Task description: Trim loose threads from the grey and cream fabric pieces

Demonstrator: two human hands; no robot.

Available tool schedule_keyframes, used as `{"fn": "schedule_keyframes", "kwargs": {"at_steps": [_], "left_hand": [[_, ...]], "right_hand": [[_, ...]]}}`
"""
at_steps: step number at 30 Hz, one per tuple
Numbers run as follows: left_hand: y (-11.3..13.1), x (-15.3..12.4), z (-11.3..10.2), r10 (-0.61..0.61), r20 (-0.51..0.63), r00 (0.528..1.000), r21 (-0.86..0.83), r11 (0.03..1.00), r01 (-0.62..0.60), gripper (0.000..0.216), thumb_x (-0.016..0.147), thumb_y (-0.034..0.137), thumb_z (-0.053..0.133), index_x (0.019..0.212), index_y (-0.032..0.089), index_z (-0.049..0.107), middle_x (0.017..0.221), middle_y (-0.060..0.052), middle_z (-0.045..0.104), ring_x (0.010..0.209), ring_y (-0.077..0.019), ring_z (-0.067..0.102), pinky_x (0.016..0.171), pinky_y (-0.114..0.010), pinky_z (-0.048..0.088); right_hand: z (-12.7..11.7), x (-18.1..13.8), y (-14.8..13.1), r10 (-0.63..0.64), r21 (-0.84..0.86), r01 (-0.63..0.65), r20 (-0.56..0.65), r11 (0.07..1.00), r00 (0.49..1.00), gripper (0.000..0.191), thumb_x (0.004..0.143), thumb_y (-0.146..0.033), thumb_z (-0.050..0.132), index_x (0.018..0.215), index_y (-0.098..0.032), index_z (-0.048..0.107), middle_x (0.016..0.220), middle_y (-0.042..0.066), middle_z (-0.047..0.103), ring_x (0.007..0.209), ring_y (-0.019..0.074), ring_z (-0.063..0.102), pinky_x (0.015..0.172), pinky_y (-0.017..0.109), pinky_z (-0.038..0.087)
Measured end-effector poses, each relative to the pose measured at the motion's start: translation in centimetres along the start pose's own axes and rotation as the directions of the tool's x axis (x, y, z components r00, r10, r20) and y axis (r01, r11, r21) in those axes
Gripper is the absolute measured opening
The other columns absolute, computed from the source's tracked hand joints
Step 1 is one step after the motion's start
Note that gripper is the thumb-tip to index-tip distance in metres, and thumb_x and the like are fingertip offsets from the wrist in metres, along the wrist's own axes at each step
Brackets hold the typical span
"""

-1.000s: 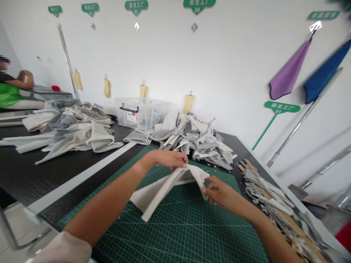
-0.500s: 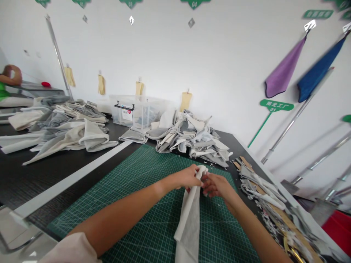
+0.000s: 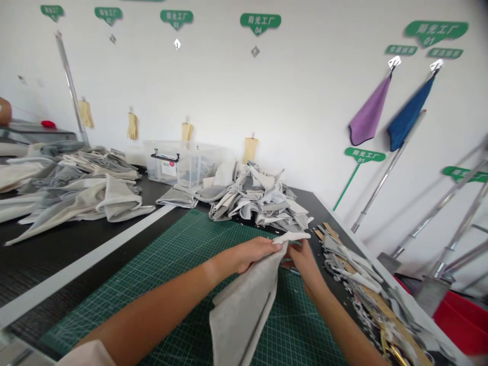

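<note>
A piece of pale grey felt-like cloth (image 3: 244, 310) hangs from both my hands over the green cutting mat (image 3: 183, 254), with a whitish edge folded over at the top. My left hand (image 3: 255, 254) pinches the cloth from the left. My right hand (image 3: 303, 264) grips its upper right edge, fingers bent. A thin dark line runs down the cloth's lower part. Just beyond my hands lies a large heap of grey and white cloth scraps (image 3: 255, 195). A strip-strewn pile of offcuts (image 3: 354, 269) lies to the right of my right hand.
More folded grey cloth (image 3: 76, 190) lies on the black table (image 3: 76, 264) at left, beside a clear plastic box (image 3: 179, 165). A co-worker's arm (image 3: 3, 112) shows at far left. Metal poles lean on the right wall, above a red tub (image 3: 463, 320).
The cloth has swung from hanging straight down to spreading wider toward lower left. My hands have drawn slightly apart, and the whole scene has shifted left and down as my head turned.
</note>
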State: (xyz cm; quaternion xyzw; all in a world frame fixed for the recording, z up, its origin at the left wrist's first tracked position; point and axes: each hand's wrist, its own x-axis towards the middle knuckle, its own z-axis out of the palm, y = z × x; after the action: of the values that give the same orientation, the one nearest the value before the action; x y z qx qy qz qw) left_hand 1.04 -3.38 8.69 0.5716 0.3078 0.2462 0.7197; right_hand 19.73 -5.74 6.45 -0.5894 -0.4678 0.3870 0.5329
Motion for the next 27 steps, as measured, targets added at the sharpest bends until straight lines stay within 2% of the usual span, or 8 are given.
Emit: {"fn": "schedule_keyframes", "kwargs": {"at_steps": [4,8,11,14,16,20,23,27], "left_hand": [[0.8,-0.9,-0.1,-0.054,0.131,0.99,0.045,0.998,0.048,0.045,0.073,0.055,0.075,0.101,0.019,0.073,0.09,-0.006,0.068,0.074,-0.017,0.06,0.067,-0.027,0.047],[1.8,-1.9,-0.2,-0.104,0.28,0.954,0.124,0.99,0.072,0.045,0.07,0.053,0.079,0.104,0.023,0.072,0.095,-0.005,0.068,0.079,-0.0182,0.063,0.068,-0.027,0.048],[2.5,-2.2,-0.3,-0.102,0.309,0.945,0.233,0.972,0.029,0.047,0.069,0.049,0.08,0.108,0.025,0.069,0.099,-0.004,0.067,0.083,-0.019,0.063,0.07,-0.027,0.048],[3.4,-2.6,-0.8,0.056,0.218,0.974,0.436,0.888,-0.148,0.049,0.07,0.044,0.079,0.113,0.024,0.067,0.104,-0.004,0.067,0.089,-0.0209,0.063,0.076,-0.028,0.048],[4.2,-3.0,-1.4,0.232,0.084,0.969,0.652,0.722,-0.23,0.048,0.072,0.037,0.075,0.117,0.026,0.065,0.103,-0.004,0.068,0.09,-0.0228,0.063,0.079,-0.028,0.046],[5.5,-3.9,-2.9,0.514,-0.155,0.844,0.916,0.395,-0.073,0.037,0.08,0.023,0.059,0.117,0.028,0.064,0.096,-0.005,0.069,0.088,-0.0253,0.063,0.081,-0.031,0.043],[6.2,-4.2,-4.2,0.602,-0.185,0.777,0.951,0.308,-0.011,0.032,0.081,0.016,0.053,0.109,0.026,0.065,0.101,-0.007,0.07,0.096,-0.026,0.062,0.085,-0.031,0.041],[7.3,-4.3,-6.6,0.594,-0.276,0.756,0.941,0.326,0.088,0.029,0.079,0.015,0.054,0.104,0.023,0.065,0.096,-0.008,0.069,0.092,-0.0265,0.062,0.083,-0.032,0.041]], "right_hand": [[-1.2,0.1,-1.9,-0.056,0.058,0.058,-0.044,0.997,0.997,0.074,0.069,-0.037,0.07,0.137,-0.027,0.043,0.108,0.005,0.07,0.084,0.0233,0.069,0.063,0.031,0.057],[-2.6,0.2,-3.6,-0.18,0.057,0.182,-0.025,0.982,0.983,0.092,0.07,-0.034,0.07,0.151,-0.033,0.026,0.115,0.005,0.067,0.088,0.0222,0.066,0.064,0.03,0.055],[-3.5,0.4,-4.0,-0.272,-0.056,0.278,0.094,0.959,0.958,0.076,0.076,-0.035,0.065,0.147,-0.029,0.04,0.117,0.006,0.066,0.085,0.0214,0.065,0.067,0.031,0.054],[-4.5,0.9,-4.0,-0.345,-0.266,0.367,0.127,0.892,0.93,0.04,0.083,-0.041,0.058,0.119,-0.024,0.066,0.111,0.006,0.067,0.088,0.0221,0.062,0.073,0.033,0.053],[-5.3,1.3,-4.2,-0.456,-0.429,0.439,0.071,0.789,0.887,0.032,0.086,-0.044,0.057,0.106,-0.023,0.071,0.11,0.006,0.065,0.098,0.0236,0.061,0.081,0.034,0.051],[-7.4,1.2,-5.6,-0.603,-0.644,0.472,0.02,0.602,0.797,0.03,0.088,-0.048,0.056,0.098,-0.024,0.072,0.116,0.006,0.062,0.111,0.0255,0.056,0.093,0.036,0.045],[-8.9,0.8,-7.2,-0.535,-0.698,0.384,0.001,0.605,0.845,0.033,0.089,-0.052,0.055,0.092,-0.024,0.071,0.098,0.003,0.068,0.092,0.0239,0.061,0.084,0.033,0.046],[-10.6,0.3,-9.3,-0.394,-0.624,0.28,-0.049,0.73,0.918,0.035,0.085,-0.056,0.061,0.091,-0.023,0.072,0.078,-0.001,0.069,0.08,0.0233,0.062,0.071,0.029,0.046]]}}
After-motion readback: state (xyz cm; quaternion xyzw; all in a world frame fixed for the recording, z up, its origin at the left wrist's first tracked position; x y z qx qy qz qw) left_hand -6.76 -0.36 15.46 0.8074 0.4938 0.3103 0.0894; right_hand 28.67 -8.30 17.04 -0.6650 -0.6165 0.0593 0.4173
